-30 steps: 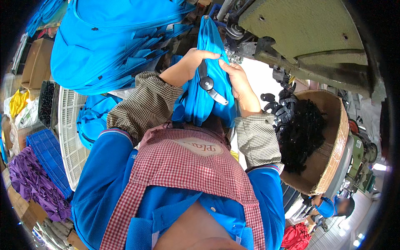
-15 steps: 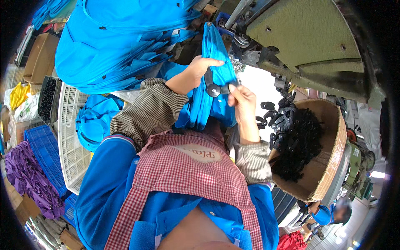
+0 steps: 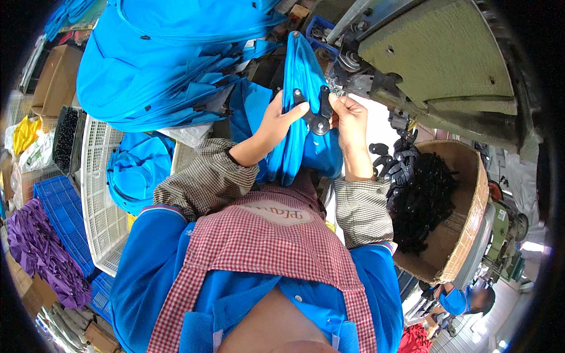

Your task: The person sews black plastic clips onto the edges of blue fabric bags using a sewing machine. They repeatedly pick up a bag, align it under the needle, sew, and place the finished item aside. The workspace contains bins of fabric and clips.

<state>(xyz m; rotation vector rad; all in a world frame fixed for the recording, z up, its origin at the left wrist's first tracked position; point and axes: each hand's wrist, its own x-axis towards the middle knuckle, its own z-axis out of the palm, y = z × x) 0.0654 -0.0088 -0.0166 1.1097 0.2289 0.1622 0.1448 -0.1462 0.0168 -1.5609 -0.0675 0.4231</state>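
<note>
A folded blue fabric cover stands upright in front of my apron. A black two-armed plastic hinge with a round silvery rivet lies against it, its arms spread in a V. My left hand is closed around the cover's left side, its thumb pressing the hinge's left arm against the fabric. With thumb and fingers my right hand pinches the hinge's right arm; its fingertips are partly hidden behind the arm.
Right of me a cardboard box holds many black plastic parts. A large green machine fills the upper right. Stacked blue covers lie at upper left, above a white basket with more blue fabric. Another person is at lower right.
The hinge has opened from lying sideways into a V. My right hand has moved up and slightly right; my left hand has slid lower on the cover.
</note>
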